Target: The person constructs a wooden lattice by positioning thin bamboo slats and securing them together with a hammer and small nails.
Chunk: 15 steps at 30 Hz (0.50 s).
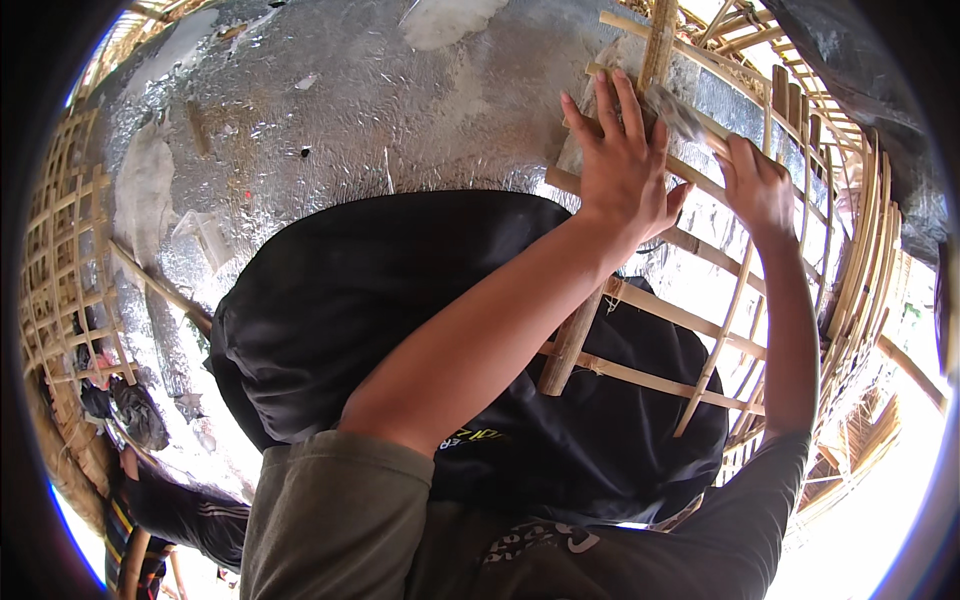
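Farthest left of the grip, a split-bamboo lattice panel [65,250] curves along the side, with a crumpled black plastic bag [140,412] by its lower end and a co-worker's dark sleeve [195,520] below. Nearer the hands spreads a wrinkled silver foil sheet [350,110], glossy and patched with pale crust; whether it is wall or floor I cannot tell. A large black fabric bundle [340,270] lies below and left of the grip, soft and slack-looking.

The left hand [625,160] has its fingers spread, laid over the bamboo frame beside a round bamboo pole [656,50], not closed around it. The frame's slats [690,320] run below and right of that hand; they look light, springy and liable to split, so a flat hold close to a crossing should steady them best. Just right, the right hand [758,185] is wrapped around the handle of a hammer-like tool [680,115], its blurred head near the left fingers. It is probably head-heavy and stiff, best held low on the handle. Beyond the right hand stand close-set bamboo strips [858,250], with dark sheeting [865,80] above.
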{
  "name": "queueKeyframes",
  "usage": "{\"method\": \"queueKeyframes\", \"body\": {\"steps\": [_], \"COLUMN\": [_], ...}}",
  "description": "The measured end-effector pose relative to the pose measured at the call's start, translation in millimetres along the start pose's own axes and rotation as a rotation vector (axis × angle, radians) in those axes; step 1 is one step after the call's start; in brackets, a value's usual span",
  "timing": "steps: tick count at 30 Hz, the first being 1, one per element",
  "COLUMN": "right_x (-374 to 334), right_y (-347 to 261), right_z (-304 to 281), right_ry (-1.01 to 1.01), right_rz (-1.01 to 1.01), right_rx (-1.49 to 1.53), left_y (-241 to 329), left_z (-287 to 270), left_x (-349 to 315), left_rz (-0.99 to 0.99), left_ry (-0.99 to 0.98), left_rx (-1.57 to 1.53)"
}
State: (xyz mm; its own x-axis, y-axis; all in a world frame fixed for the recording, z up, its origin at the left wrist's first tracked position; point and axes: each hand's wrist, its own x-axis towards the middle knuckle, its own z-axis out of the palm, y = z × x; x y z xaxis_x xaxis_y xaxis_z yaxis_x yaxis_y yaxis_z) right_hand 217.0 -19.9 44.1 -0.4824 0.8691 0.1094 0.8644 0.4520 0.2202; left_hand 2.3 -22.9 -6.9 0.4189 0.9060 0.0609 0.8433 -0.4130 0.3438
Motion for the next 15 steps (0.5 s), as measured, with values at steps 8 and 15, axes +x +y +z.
{"method": "queueKeyframes", "body": {"steps": [8, 15], "right_x": [2.9, 16.4], "right_y": [8.9, -1.7], "right_z": [-12.5, -9.1], "right_ry": [0.168, 0.16], "right_rz": [-0.056, -0.063], "right_rx": [0.028, 0.028], "left_y": [3.4, 0.9], "left_z": [-4.9, 3.0], "left_x": [1.2, -0.2], "left_rz": [0.001, 0.005], "left_ry": [-0.079, 0.02], "left_rx": [0.016, -0.02]}}
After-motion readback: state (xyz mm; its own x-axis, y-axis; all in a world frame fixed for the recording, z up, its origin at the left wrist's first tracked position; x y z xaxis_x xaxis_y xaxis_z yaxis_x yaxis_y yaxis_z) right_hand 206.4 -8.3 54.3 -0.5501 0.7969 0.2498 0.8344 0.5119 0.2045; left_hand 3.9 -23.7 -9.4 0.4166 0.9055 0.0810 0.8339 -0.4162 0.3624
